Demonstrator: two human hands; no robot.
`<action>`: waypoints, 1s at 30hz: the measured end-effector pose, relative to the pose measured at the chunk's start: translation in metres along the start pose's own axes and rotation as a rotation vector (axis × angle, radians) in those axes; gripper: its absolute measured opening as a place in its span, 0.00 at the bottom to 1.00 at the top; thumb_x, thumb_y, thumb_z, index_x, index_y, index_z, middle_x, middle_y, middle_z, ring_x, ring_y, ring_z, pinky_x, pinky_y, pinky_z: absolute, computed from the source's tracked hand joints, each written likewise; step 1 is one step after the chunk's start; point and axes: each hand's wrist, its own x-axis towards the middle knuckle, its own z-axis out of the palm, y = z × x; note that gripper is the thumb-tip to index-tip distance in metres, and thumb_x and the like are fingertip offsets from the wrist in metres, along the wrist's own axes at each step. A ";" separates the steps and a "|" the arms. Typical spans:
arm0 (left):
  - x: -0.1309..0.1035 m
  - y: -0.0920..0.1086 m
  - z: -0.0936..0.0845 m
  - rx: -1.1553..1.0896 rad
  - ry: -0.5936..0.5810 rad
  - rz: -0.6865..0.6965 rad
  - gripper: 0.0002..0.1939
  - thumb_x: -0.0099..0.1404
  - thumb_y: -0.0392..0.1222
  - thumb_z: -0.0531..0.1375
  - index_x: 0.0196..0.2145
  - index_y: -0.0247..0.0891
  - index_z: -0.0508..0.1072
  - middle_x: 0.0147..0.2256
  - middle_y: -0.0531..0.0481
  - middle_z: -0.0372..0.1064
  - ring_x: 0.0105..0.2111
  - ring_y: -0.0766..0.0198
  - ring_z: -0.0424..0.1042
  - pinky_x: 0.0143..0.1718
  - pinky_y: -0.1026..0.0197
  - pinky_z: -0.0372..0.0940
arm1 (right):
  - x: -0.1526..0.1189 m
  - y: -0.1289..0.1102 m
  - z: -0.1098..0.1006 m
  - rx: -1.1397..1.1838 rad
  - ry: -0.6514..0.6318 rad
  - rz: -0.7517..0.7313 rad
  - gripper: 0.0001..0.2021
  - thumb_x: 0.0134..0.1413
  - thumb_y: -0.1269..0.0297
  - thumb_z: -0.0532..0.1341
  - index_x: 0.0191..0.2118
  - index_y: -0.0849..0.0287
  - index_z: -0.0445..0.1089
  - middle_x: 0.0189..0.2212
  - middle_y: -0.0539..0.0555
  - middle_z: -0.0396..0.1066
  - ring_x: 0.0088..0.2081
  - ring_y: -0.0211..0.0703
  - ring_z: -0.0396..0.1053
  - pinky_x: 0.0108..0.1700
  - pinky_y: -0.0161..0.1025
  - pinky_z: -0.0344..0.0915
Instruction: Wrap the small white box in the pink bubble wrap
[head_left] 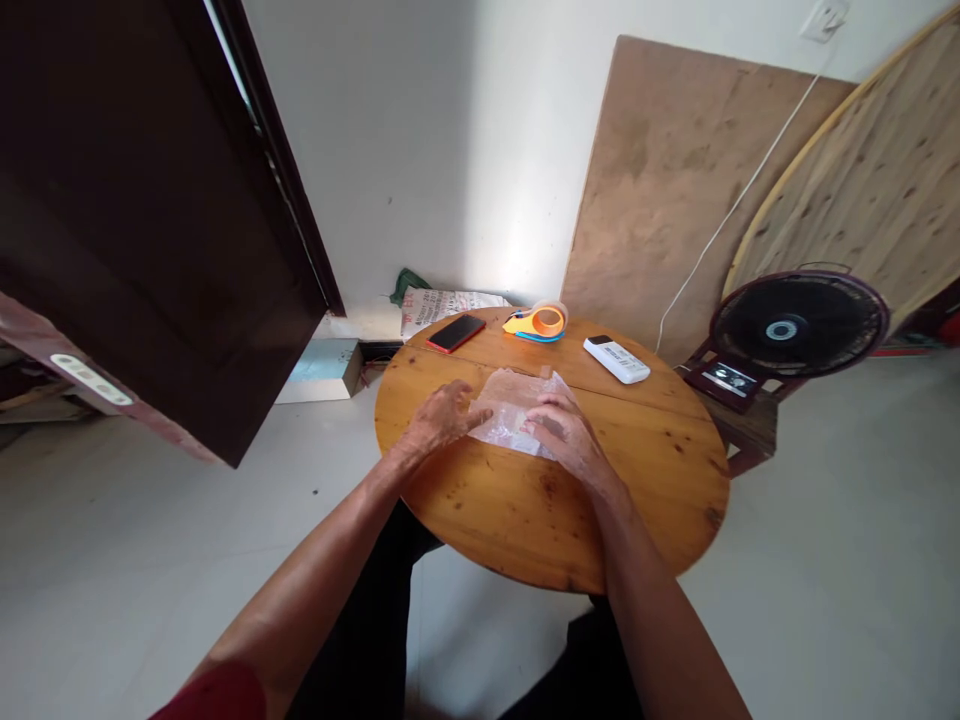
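A sheet of clear, wrinkled plastic wrap (504, 428) lies on the round wooden table, with a brownish strip along its far part. My left hand (444, 415) is at the left edge of the wrap, thumb and fingers apart. Over the wrap's right part is my right hand (566, 430), its fingers slightly bent and spread. Neither hand has anything visible in its grasp. Beyond the wrap sits an orange and blue tape dispenser (541, 322) with a roll of tape.
On the round table (480, 520), a red-edged phone (456, 333) lies at the back left and a white device (616, 359) at the back right. A black fan (784, 330) stands on a stool to the right. A dark door (150, 200) is at the left.
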 end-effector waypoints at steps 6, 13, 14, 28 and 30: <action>-0.004 0.001 0.002 0.073 -0.105 -0.140 0.42 0.54 0.64 0.59 0.58 0.33 0.61 0.47 0.37 0.71 0.48 0.49 0.71 0.43 0.58 0.64 | -0.001 0.008 0.004 -0.007 0.008 -0.020 0.10 0.54 0.56 0.60 0.37 0.54 0.75 0.50 0.56 0.66 0.54 0.50 0.64 0.58 0.48 0.58; 0.010 0.007 0.012 0.011 -0.130 -0.210 0.38 0.52 0.60 0.63 0.52 0.29 0.66 0.44 0.36 0.73 0.42 0.53 0.74 0.34 0.63 0.64 | -0.001 0.006 0.003 -0.026 0.006 -0.024 0.11 0.55 0.57 0.59 0.38 0.54 0.76 0.51 0.57 0.66 0.53 0.50 0.64 0.58 0.47 0.59; 0.011 0.007 0.014 -0.015 -0.143 -0.214 0.36 0.52 0.59 0.63 0.51 0.30 0.67 0.40 0.38 0.75 0.38 0.55 0.75 0.31 0.64 0.64 | -0.001 0.007 0.004 -0.032 0.012 -0.031 0.11 0.55 0.57 0.59 0.38 0.54 0.76 0.51 0.56 0.67 0.53 0.50 0.64 0.58 0.47 0.59; 0.014 0.033 0.030 -0.024 -0.057 -0.182 0.04 0.49 0.39 0.59 0.23 0.36 0.70 0.25 0.49 0.69 0.33 0.60 0.72 0.29 0.65 0.62 | 0.000 0.010 0.008 -0.053 0.054 -0.070 0.08 0.53 0.59 0.61 0.36 0.54 0.75 0.48 0.56 0.68 0.50 0.50 0.67 0.55 0.48 0.62; 0.014 0.039 0.033 -0.049 -0.066 -0.193 0.04 0.49 0.39 0.59 0.24 0.36 0.70 0.25 0.48 0.70 0.33 0.58 0.73 0.29 0.65 0.64 | 0.000 0.010 0.009 -0.054 0.057 -0.068 0.08 0.53 0.60 0.61 0.36 0.54 0.75 0.48 0.56 0.68 0.50 0.50 0.67 0.55 0.48 0.62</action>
